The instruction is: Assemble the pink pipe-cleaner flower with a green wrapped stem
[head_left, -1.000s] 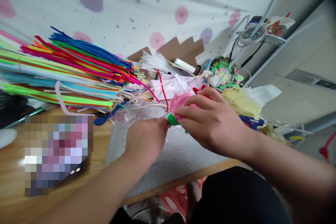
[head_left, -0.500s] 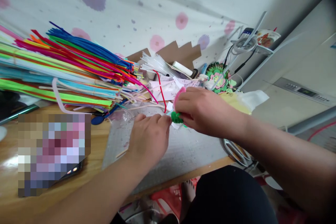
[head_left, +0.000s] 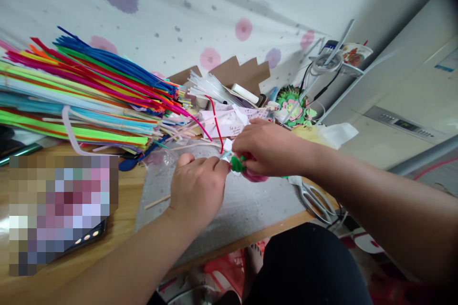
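My left hand (head_left: 198,183) is closed round a thin wooden stick (head_left: 156,202), whose pale end sticks out behind the palm. By its fingertips sits a coil of green pipe cleaner (head_left: 236,164), at the stick's other end. My right hand (head_left: 270,147) is closed on the green coil and on a pink fuzzy part (head_left: 255,177) that shows below the fingers. Most of that pink and green piece is hidden by the right hand. Both hands are held over a grey mat (head_left: 246,214). A red pipe cleaner (head_left: 218,126) stands bent behind them.
Thick bundles of coloured pipe cleaners (head_left: 107,81) lie at left. Scissors (head_left: 317,202) rest at the mat's right edge. A phone (head_left: 93,236), partly blurred out, lies on the wooden table (head_left: 125,195). Behind are clear sticks (head_left: 207,88) and a green and pink flower (head_left: 295,105).
The pink part has swung from above my right hand's fingers to below them as the piece turned. My left hand still grips the stick. The view has shifted slightly.
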Available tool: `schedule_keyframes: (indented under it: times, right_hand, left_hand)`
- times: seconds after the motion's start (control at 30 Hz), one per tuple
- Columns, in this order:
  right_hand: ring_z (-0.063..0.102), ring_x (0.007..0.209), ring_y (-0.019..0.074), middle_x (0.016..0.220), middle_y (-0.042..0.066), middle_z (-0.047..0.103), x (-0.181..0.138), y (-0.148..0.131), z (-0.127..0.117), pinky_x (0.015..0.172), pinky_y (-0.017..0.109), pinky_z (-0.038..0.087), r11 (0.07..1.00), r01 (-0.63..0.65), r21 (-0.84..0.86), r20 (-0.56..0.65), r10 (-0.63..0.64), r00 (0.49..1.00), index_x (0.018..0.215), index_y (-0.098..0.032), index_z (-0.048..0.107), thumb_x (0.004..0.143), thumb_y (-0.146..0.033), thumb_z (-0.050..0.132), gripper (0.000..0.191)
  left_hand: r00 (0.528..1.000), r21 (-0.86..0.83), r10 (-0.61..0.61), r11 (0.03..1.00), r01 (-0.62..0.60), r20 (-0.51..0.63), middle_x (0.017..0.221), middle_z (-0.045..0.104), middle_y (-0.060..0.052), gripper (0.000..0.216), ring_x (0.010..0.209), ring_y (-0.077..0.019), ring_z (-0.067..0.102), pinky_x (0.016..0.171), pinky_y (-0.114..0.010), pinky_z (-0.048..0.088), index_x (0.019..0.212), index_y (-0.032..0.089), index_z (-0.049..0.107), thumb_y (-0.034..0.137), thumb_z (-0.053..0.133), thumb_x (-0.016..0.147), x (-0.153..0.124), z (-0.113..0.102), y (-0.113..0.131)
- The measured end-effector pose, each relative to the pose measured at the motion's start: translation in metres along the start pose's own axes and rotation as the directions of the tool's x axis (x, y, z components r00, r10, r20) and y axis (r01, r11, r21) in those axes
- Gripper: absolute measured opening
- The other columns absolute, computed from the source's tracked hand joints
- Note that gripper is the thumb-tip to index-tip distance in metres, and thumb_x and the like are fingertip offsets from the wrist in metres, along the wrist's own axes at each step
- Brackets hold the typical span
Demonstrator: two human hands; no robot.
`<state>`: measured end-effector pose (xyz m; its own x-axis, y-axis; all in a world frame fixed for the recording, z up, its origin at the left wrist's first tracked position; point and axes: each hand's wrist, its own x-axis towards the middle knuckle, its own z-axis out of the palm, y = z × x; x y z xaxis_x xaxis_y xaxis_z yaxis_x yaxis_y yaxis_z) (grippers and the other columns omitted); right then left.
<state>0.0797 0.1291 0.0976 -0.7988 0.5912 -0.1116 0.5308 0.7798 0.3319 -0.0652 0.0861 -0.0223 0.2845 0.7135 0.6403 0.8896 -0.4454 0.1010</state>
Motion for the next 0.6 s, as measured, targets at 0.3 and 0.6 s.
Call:
schedule_keyframes:
  times: [0.3,0.6]
  right_hand:
    - [0.054,0.078,0.0164,0.08,0.004,0.065,0.0038,0.003,0.0068,0.072,0.027,0.038,0.993,0.024,0.117,0.021,-0.027,0.999,0.077,-0.017,0.062,0.071,-0.014,0.058,0.008]
    - [0.053,0.081,0.0188,0.075,0.005,0.068,0.0066,0.0028,0.0084,0.079,0.032,0.038,0.997,0.032,0.069,0.057,-0.036,0.998,0.072,-0.018,0.066,0.077,-0.018,0.055,0.012]
  left_hand:
    - [1.0,0.02,0.026,0.999,-0.026,0.002,0.067,0.065,-0.001,0.015,0.068,-0.0239,0.061,0.067,-0.04,0.028,0.077,0.021,0.062,0.015,0.05,0.083,-0.0007,-0.0001,0.0021]
    - [0.999,-0.018,-0.021,1.0,0.022,0.033,0.069,0.067,-0.003,0.018,0.068,-0.0245,0.061,0.067,-0.04,0.028,0.077,0.02,0.063,0.016,0.047,0.085,-0.0004,0.0006,0.0028]
